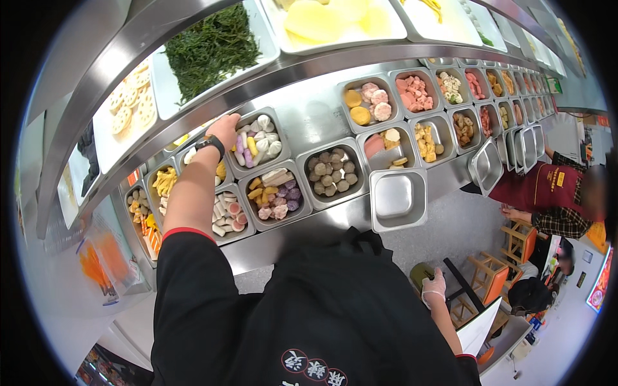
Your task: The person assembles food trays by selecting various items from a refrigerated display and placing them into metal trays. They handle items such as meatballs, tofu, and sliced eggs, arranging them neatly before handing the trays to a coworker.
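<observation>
My left hand [224, 130], bare with a dark watch on the wrist, is closed on the left rim of a steel pan [235, 168]. In that pan lie white dumplings [264, 132] and purple, yellow and white pieces [247, 149]. My right hand [434, 288] hangs low at the right in a clear plastic glove. Its fingers look curled beside a round olive-green thing [420, 273]; whether it grips that is unclear. Nearest my body, an empty steel pan [416, 222] overhangs the counter's front edge.
Rows of food pans, one with brown meatballs [331, 172], run along the steel counter [309, 110]. Above it, a shelf [309, 59] carries white trays of seaweed [209, 51] and lotus slices [134, 100]. Spare pans [487, 167] stand at right near a person in a maroon apron [531, 186].
</observation>
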Available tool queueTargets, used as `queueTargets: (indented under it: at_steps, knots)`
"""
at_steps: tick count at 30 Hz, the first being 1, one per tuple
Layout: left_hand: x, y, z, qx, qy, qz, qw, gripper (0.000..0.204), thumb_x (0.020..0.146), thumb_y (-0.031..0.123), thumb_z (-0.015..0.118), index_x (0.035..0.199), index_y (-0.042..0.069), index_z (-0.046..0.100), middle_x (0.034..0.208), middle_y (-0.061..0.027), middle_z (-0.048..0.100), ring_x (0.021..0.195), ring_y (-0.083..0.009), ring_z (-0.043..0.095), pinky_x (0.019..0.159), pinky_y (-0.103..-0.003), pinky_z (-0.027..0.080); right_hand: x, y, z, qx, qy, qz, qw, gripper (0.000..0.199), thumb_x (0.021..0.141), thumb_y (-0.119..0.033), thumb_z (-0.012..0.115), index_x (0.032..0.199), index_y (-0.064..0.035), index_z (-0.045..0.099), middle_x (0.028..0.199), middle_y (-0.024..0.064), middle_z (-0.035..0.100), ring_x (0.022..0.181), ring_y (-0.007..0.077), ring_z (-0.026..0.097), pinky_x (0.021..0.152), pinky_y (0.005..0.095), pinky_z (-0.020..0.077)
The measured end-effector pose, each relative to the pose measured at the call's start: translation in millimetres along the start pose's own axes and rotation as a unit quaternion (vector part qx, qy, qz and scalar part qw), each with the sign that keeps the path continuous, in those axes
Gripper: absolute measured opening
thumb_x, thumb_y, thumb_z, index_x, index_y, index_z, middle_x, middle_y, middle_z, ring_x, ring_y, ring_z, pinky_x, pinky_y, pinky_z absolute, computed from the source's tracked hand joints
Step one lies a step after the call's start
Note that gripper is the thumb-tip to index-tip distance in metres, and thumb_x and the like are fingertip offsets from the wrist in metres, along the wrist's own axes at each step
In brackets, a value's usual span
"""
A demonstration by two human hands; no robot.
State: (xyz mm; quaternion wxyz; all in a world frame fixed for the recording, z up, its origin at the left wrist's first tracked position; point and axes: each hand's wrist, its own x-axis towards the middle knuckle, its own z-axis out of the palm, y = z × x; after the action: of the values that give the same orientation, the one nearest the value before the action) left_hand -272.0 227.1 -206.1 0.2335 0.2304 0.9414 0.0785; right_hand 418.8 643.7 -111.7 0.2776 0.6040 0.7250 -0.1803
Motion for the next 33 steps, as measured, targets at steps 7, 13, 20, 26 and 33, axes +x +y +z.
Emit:
queueTargets:
  at_steps: [7,13,20,26,33]
  knots:
    - [-10.0,-4.8,6.2,0.031,0.01,-0.016,0.999,0.04,0.097,0.009,0.055,0.134,0.022,0.06,0.126,-0.0157,0.067,0.121,-0.0376,0.066,0.099,-0.05,0.054,9.7,16.1,5.0,0.045,0.018,0.001,0.999,0.071,0.088,-0.009,0.066,0.157,0.0008,0.048,0.152,0.0252,0.059,0.14,0.0362,0.059,0.116,0.0389,0.0458]
    - [-15.6,-2.5,6.7,0.016,0.02,-0.016,1.0,0.04,0.098,0.011,0.055,0.136,0.021,0.059,0.13,-0.0158,0.066,0.122,-0.0391,0.066,0.099,-0.05,0.054,5.8,-15.0,-2.9,0.037,0.043,-0.02,0.998,0.071,0.091,-0.015,0.068,0.157,0.0013,0.045,0.151,0.0277,0.058,0.14,0.0422,0.056,0.118,0.0438,0.0444]
    - [-23.9,4.8,-1.2,0.033,0.028,-0.019,0.999,0.043,0.096,0.008,0.058,0.138,0.021,0.057,0.127,-0.0151,0.065,0.119,-0.0378,0.067,0.098,-0.051,0.054,-10.4,-44.9,-30.8,-0.04,0.049,-0.054,0.997,0.074,0.089,-0.019,0.066,0.157,0.0015,0.046,0.153,0.0287,0.055,0.145,0.0413,0.051,0.121,0.0446,0.0401]
    - [-26.4,2.4,-0.6,0.033,0.028,-0.006,0.999,0.042,0.09,0.014,0.073,0.13,0.016,0.059,0.124,-0.0143,0.067,0.119,-0.0369,0.067,0.098,-0.05,0.053,-13.6,-51.1,-56.5,-0.06,0.06,-0.03,0.996,0.074,0.087,-0.012,0.067,0.158,-0.0011,0.046,0.151,0.0294,0.057,0.143,0.0414,0.054,0.12,0.0439,0.0429]
    - [-26.9,-9.1,10.5,0.0,0.071,-0.03,0.997,0.032,0.095,0.013,0.064,0.126,0.015,0.06,0.123,-0.015,0.068,0.12,-0.0363,0.066,0.099,-0.05,0.052,8.9,-59.9,-64.7,-0.086,0.088,-0.106,0.987,0.072,0.089,-0.008,0.067,0.158,-0.0016,0.046,0.154,0.0266,0.055,0.146,0.0397,0.05,0.123,0.0427,0.0397]
